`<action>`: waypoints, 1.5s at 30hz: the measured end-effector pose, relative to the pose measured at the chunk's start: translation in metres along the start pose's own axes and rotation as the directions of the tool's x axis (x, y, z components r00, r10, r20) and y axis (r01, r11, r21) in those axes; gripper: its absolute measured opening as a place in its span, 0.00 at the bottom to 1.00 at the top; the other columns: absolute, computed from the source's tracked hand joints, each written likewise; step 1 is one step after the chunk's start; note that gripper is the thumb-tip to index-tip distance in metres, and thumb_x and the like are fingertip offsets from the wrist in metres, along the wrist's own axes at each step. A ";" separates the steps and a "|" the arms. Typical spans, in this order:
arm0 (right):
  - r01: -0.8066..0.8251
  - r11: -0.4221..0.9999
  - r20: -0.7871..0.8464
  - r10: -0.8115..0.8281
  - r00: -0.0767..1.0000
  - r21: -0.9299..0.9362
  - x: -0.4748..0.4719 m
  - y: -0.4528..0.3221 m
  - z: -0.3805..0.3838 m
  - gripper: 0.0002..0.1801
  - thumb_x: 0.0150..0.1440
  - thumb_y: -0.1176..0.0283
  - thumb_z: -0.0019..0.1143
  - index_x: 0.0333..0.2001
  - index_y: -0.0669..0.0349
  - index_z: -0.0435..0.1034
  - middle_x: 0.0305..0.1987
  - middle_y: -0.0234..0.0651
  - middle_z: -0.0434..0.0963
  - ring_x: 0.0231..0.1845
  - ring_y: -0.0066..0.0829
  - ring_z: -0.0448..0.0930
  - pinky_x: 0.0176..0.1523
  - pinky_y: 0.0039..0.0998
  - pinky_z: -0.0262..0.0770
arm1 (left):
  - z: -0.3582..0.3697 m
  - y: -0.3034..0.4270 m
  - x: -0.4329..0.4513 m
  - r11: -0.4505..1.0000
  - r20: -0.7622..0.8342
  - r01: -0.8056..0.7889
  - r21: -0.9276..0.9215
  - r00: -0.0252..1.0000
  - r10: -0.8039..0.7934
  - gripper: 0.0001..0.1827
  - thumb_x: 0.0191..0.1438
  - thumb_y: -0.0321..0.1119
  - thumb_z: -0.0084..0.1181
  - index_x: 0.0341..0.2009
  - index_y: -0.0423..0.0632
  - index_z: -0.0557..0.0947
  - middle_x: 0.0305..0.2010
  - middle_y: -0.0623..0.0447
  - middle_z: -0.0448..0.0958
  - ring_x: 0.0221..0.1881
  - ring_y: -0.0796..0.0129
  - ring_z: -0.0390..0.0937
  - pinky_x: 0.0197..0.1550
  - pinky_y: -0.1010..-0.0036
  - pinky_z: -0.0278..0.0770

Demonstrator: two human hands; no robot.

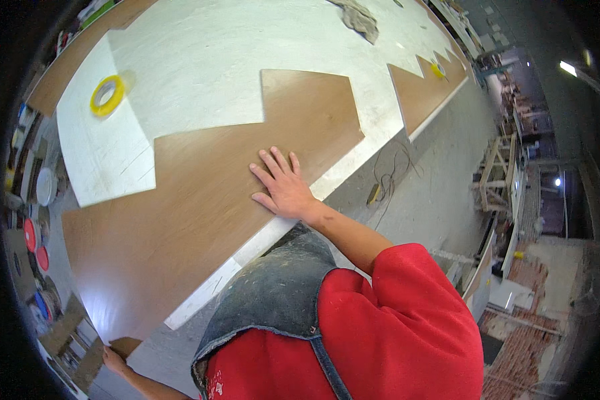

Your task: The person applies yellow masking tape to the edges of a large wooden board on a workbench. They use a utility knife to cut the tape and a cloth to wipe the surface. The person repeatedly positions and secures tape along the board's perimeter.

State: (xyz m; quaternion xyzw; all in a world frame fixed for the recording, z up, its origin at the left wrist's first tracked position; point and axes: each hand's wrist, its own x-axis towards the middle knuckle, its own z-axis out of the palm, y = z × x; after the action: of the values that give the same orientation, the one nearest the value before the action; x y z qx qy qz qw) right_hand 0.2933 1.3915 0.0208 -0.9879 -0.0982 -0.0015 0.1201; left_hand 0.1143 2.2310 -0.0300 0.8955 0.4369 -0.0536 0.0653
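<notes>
A brown sheet panel (200, 175) with a stepped upper edge lies over a white-topped table (200, 65). My right hand (287, 190) rests palm down on it near the table's front edge, fingers spread. At the lower left, my left hand (114, 359) grips the panel's near left corner, which overhangs the table; thumb and fingers are pinched at its edge. A roll of yellow-edged clear tape (107, 96) lies on the white surface beyond the panel. Farther right is another brown panel (417, 100) with a jagged edge, and a second tape roll (437, 70) sits on it.
A crumpled grey cloth (358, 21) lies at the table's far side. On the floor right of the table are a cable (391, 180) and a small yellow-and-black object (374, 194). Buckets with red lids (30, 235) stand at the left. A wooden frame (497, 175) stands farther right.
</notes>
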 end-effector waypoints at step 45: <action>-0.113 0.991 -0.138 0.123 0.983 0.077 0.039 0.216 -0.068 0.38 0.62 0.46 0.54 0.69 0.57 0.63 0.74 0.51 0.61 0.77 0.53 0.57 0.76 0.58 0.50 | 0.018 0.207 -0.173 0.978 -0.137 -0.165 0.128 0.974 0.182 0.34 0.62 0.52 0.56 0.61 0.35 0.77 0.63 0.30 0.73 0.64 0.37 0.70 0.66 0.51 0.68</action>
State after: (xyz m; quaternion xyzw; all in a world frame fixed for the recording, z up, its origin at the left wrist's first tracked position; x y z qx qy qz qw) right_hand 0.3755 1.1769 0.0368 -0.9846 -0.0306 -0.0617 0.1608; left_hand 0.1712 1.9681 -0.0068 0.9340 0.3568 -0.0063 -0.0151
